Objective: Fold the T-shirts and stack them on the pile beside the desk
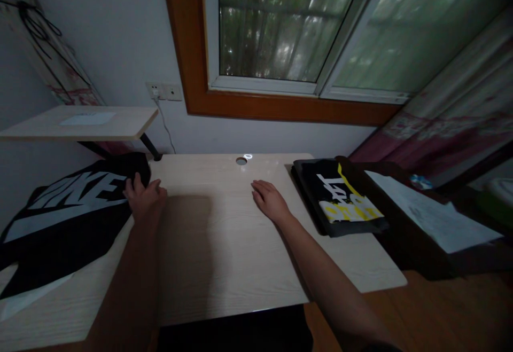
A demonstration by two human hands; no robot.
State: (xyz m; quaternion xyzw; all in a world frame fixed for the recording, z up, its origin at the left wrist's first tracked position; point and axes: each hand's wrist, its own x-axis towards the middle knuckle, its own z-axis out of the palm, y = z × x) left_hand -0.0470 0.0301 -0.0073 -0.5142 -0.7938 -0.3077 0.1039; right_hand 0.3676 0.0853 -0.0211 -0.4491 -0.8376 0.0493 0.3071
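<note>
My left hand [145,198] is at the right end of a black garment [84,234] with large white lettering, which lies spread on the left of the desk. Its fingers are apart; the fingertips reach the garment's edge, and I cannot tell how firmly they touch it. My right hand [270,200] rests on the bare desktop with its fingers stretched out and nothing in them. To the right of that hand is a folded stack of dark clothes [336,197], the top one black with a white and yellow print.
The pale wooden desk [240,256] has a round cable hole [241,161] near its back edge. A raised shelf [132,119] stands at the back left. Beyond the right edge, a paper sheet [433,213] lies on a dark surface. A window [280,37] is behind.
</note>
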